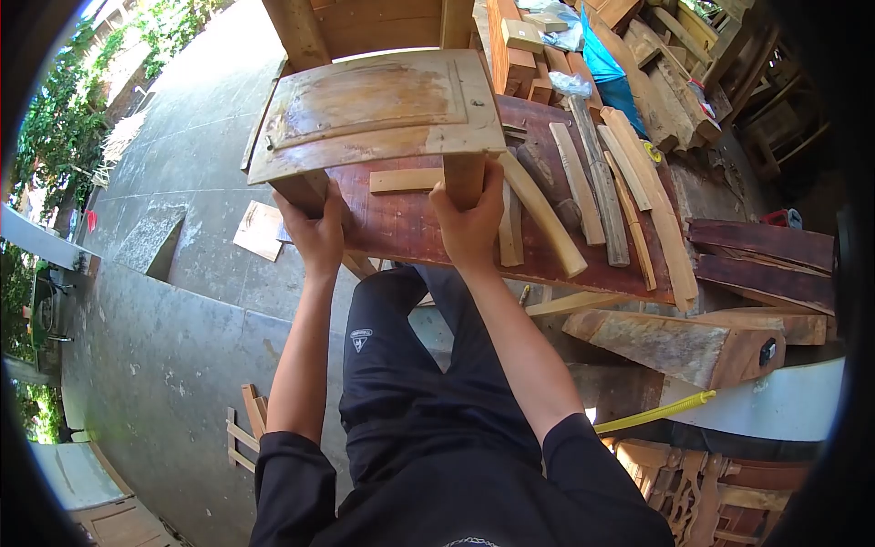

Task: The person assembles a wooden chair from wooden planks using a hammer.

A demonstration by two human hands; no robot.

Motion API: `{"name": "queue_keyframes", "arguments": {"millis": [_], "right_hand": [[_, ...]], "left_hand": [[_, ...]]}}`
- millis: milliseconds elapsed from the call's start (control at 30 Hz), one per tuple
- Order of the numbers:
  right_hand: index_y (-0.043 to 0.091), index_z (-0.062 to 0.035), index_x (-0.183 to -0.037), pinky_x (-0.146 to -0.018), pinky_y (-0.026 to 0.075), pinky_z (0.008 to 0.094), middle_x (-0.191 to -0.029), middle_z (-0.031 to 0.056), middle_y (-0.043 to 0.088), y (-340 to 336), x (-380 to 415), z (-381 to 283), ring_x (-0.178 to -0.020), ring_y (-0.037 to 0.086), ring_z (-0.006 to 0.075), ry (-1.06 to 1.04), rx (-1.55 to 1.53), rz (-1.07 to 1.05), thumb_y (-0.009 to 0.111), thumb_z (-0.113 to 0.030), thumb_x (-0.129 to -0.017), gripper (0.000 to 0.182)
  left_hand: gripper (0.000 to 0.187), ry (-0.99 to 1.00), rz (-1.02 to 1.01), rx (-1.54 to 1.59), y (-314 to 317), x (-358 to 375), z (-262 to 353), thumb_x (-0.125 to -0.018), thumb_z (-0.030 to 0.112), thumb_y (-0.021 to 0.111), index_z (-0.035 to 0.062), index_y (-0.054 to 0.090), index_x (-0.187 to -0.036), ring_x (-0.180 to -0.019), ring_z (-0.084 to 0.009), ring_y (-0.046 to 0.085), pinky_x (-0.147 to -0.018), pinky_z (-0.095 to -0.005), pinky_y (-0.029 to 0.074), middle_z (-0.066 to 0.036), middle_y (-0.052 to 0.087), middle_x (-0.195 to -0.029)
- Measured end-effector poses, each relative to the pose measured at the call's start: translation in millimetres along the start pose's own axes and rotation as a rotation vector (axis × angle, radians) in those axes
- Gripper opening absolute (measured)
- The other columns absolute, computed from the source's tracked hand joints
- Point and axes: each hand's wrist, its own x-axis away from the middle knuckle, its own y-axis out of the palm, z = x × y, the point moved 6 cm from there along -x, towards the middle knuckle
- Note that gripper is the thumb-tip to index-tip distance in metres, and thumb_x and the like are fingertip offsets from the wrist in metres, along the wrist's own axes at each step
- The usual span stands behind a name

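Observation:
A wooden chair-like piece with a carved panel faces me above the near part of the red-brown table. My left hand is wrapped round its left wooden leg, just under the panel's front edge. Round the right leg my right hand is closed in the same way. Beyond the panel, two posts and a back board rise at the top of the view. A short wooden strip lies on the table between my hands.
Several wooden strips and a curved piece lie on the table's right part. Stacked lumber and a blue sheet are at the upper right. A yellow tube and a thick wooden block are at the lower right.

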Motion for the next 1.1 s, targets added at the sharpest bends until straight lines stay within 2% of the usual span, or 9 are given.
{"name": "queue_keyframes", "arguments": {"millis": [100,200,400,533,733,800,933,1000,1100], "right_hand": [[0.052,-0.0015,-0.124,-0.088,0.05,0.0335,-0.107,0.0088,0.061,1,0,-2,-0.096,0.061,0.017,-0.046,-0.023,0.007,0.076,-0.01,-0.083,0.048],[0.052,-0.0015,-0.126,-0.091,0.05,0.0345,-0.109,0.0101,0.062,1,1,1,-0.101,0.061,0.0185,-0.047,0.014,0.007,0.077,-0.01,-0.083,0.05],[0.055,0.0004,-0.129,-0.091,0.053,0.0389,-0.112,0.0157,0.066,6,3,23,-0.101,0.066,0.0262,-0.118,-0.007,0.109,0.083,-0.016,-0.076,0.063],[0.045,0.0008,-0.142,-0.104,0.047,0.0349,-0.127,0.0129,0.06,5,3,8,-0.117,0.06,0.0214,0.073,-0.107,-0.105,0.079,-0.012,-0.088,0.065],[0.044,0.0019,-0.141,-0.111,0.04,0.0418,-0.134,0.0173,0.053,-30,16,-20,-0.127,0.053,0.028,-0.193,0.241,-0.077,0.086,-0.023,-0.085,0.074],[0.045,0.0027,-0.138,-0.11,0.041,0.0429,-0.13,0.017,0.053,-56,19,-52,-0.123,0.053,0.0279,-0.453,0.055,0.153,0.078,-0.019,-0.089,0.063],[0.052,0.005,-0.132,-0.11,0.045,0.0405,-0.127,0.0171,0.06,-46,-9,-165,-0.117,0.059,0.0258,-0.708,0.351,-0.041,0.057,-0.01,-0.095,0.041],[0.061,0.005,-0.116,-0.105,0.047,0.0391,-0.109,0.0125,0.062,2,-26,-224,-0.107,0.061,0.0245,-0.779,0.405,-0.15,0.061,-0.014,-0.097,0.027],[0.058,0.0046,-0.125,-0.111,0.042,0.0397,-0.12,0.0154,0.059,64,-43,-284,-0.117,0.056,0.0263,-0.871,0.51,-0.31,0.053,-0.023,-0.102,0.036]], "left_hand": [[0.053,0.113,0.016,-0.05,-4,-9,6,-0.084,0.011,0.084,-0.0028,0.055,-0.127,-0.099,-0.0219,0.065,-0.088,-0.037,0.054,-0.016,0.067,-0.111],[0.051,-0.011,-0.067,-0.019,-5,-11,-26,-0.084,0.011,0.084,-0.0037,0.06,-0.126,-0.106,-0.0189,0.065,-0.096,-0.0342,0.051,-0.013,0.069,-0.115],[0.042,0.114,-0.031,-0.043,-4,-11,-45,-0.078,0.012,0.087,-0.0016,0.067,-0.112,-0.087,-0.0228,0.072,-0.082,-0.037,0.057,-0.014,0.075,-0.098],[0.05,0.234,-0.005,-0.139,-4,-16,-27,-0.076,0.018,0.087,-0.0007,0.065,-0.116,-0.085,-0.033,0.076,-0.078,-0.0408,0.059,-0.019,0.075,-0.094],[0.053,0.194,-0.032,-0.109,-4,-17,-22,-0.074,0.02,0.087,0.001,0.065,-0.118,-0.088,-0.0365,0.076,-0.077,-0.0422,0.059,-0.019,0.075,-0.099],[0.052,0.187,-0.019,-0.098,-4,-19,-18,-0.074,0.021,0.087,0.0015,0.065,-0.116,-0.088,-0.0357,0.076,-0.076,-0.0422,0.059,-0.018,0.075,-0.099],[0.047,0.182,-0.016,-0.03,-7,-22,-16,-0.071,0.023,0.089,0.0037,0.064,-0.106,-0.081,-0.0345,0.075,-0.07,-0.0421,0.059,-0.018,0.072,-0.091],[0.045,0.17,-0.017,-0.011,-7,-22,-20,-0.071,0.023,0.089,0.0046,0.063,-0.104,-0.08,-0.0356,0.074,-0.068,-0.0422,0.059,-0.018,0.072,-0.09],[0.047,0.186,-0.032,0.0,-8,-22,-18,-0.071,0.024,0.089,0.0054,0.064,-0.105,-0.08,-0.0366,0.074,-0.07,-0.0425,0.059,-0.017,0.072,-0.092]]}}
